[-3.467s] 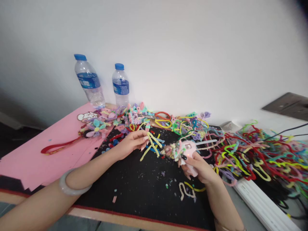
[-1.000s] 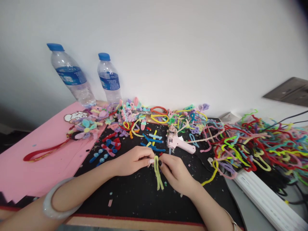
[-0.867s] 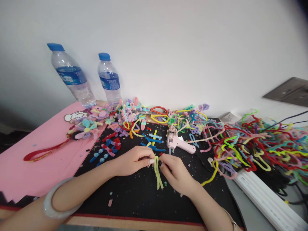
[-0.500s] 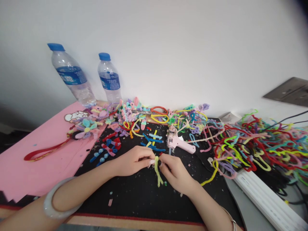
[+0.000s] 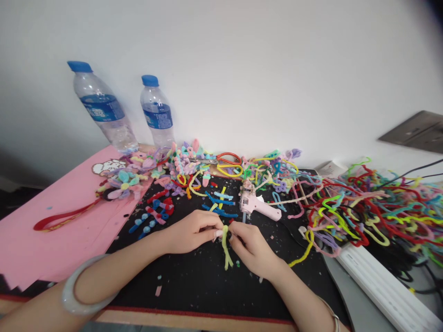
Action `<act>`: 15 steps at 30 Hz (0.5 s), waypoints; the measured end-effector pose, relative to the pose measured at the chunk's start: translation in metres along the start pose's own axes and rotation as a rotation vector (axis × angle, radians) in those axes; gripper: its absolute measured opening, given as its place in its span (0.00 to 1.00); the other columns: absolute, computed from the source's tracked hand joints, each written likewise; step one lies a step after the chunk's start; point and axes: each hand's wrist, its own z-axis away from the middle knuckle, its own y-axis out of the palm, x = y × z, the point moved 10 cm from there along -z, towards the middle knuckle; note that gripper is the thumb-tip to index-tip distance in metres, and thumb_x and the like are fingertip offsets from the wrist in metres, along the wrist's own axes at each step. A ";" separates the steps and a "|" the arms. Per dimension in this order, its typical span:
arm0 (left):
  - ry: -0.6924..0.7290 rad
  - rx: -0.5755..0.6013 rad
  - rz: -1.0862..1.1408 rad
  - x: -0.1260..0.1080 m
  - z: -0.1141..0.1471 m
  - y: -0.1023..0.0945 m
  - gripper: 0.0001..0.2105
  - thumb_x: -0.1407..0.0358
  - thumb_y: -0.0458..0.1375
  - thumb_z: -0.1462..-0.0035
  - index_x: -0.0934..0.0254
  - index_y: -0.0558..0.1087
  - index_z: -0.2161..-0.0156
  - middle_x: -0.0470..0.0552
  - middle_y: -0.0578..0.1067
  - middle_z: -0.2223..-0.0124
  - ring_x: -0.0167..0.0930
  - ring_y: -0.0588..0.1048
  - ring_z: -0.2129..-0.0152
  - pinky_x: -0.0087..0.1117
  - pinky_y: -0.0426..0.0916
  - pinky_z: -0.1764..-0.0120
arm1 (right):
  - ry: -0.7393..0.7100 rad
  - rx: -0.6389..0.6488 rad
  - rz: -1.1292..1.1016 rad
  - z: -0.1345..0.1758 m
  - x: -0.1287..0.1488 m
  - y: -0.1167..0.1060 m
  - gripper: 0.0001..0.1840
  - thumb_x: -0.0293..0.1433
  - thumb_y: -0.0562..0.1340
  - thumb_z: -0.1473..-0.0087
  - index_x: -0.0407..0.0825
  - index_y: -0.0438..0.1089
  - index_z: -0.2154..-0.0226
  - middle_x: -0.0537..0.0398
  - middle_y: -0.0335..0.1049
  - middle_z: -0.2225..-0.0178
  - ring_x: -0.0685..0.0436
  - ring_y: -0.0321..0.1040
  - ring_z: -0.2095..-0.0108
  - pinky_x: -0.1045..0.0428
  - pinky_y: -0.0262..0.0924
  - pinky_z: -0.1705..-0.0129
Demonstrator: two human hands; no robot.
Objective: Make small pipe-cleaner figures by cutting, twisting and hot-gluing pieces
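A pale yellow-green pipe cleaner [image 5: 226,251] is bent double, its two tails hanging toward me over the black mat [image 5: 194,286]. My left hand [image 5: 194,232] pinches it near the bend from the left. From the other side, my right hand [image 5: 252,244] has thumb and fingers closed on the same spot. The fingertips hide part of the bend. Just beyond my hands lie blue and yellow pipe cleaner pieces [image 5: 221,203], crossed over each other. A pink glue gun [image 5: 260,205] rests on its side to the right of them.
Red-and-yellow-handled scissors [image 5: 229,165] lie among finished fuzzy flowers [image 5: 187,161] at the back. Two water bottles [image 5: 157,110] stand by the wall. Tangled pipe cleaners [image 5: 367,207] and a white power strip [image 5: 387,286] fill the right. Pink paper [image 5: 69,230] covers the left.
Almost nothing differs. Both hands keep their pinch on the yellow-green pipe cleaner, whose hanging tails have shifted very slightly to the left.
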 end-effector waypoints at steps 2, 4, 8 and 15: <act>-0.001 0.001 -0.006 -0.001 0.000 0.000 0.10 0.67 0.48 0.40 0.66 0.67 0.71 0.46 0.66 0.72 0.25 0.65 0.75 0.24 0.58 0.69 | 0.002 0.007 -0.003 0.000 0.000 0.001 0.13 0.21 0.49 0.47 0.50 0.48 0.78 0.63 0.48 0.79 0.52 0.49 0.78 0.56 0.44 0.76; 0.000 0.004 -0.009 -0.001 0.000 0.000 0.10 0.67 0.48 0.40 0.66 0.67 0.71 0.46 0.66 0.72 0.26 0.65 0.74 0.25 0.58 0.69 | -0.001 0.014 -0.004 0.000 0.000 0.002 0.13 0.22 0.49 0.47 0.50 0.47 0.78 0.63 0.47 0.79 0.52 0.49 0.78 0.56 0.44 0.75; 0.002 0.011 -0.003 -0.002 -0.001 0.000 0.10 0.68 0.48 0.40 0.66 0.67 0.72 0.46 0.66 0.72 0.25 0.65 0.75 0.24 0.58 0.69 | 0.002 0.014 -0.004 0.000 -0.001 0.003 0.13 0.22 0.49 0.47 0.50 0.46 0.78 0.63 0.47 0.79 0.53 0.49 0.78 0.56 0.43 0.76; 0.020 0.010 -0.014 -0.003 0.000 0.002 0.10 0.69 0.49 0.40 0.67 0.68 0.71 0.45 0.66 0.72 0.25 0.65 0.75 0.24 0.59 0.68 | -0.007 0.014 -0.019 0.001 -0.001 0.003 0.14 0.20 0.49 0.49 0.50 0.44 0.79 0.64 0.45 0.80 0.53 0.47 0.79 0.56 0.42 0.76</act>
